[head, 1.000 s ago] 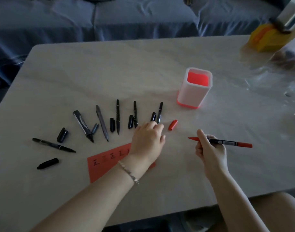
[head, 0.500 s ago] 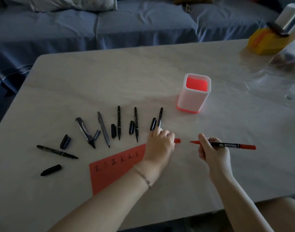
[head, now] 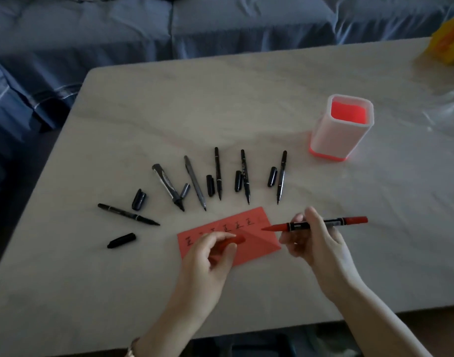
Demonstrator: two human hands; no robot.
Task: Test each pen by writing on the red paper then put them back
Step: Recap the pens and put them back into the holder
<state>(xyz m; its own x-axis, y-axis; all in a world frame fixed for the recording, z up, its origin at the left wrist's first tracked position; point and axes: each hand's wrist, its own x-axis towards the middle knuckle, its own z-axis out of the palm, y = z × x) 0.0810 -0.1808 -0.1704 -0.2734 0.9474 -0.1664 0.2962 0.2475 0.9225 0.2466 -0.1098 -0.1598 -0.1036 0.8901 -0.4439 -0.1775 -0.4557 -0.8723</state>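
One red pen (head: 295, 226) in right hand (head: 321, 244)

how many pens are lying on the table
6: leftmost pen, thick marker, grey pen, three slim black pens right of it. The red pen is in the right hand.

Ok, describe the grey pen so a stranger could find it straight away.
Start at the red paper on the table. Beyond it, third from the left in the fanned row, lies the grey pen. It alone has a grey barrel; its neighbours are black.
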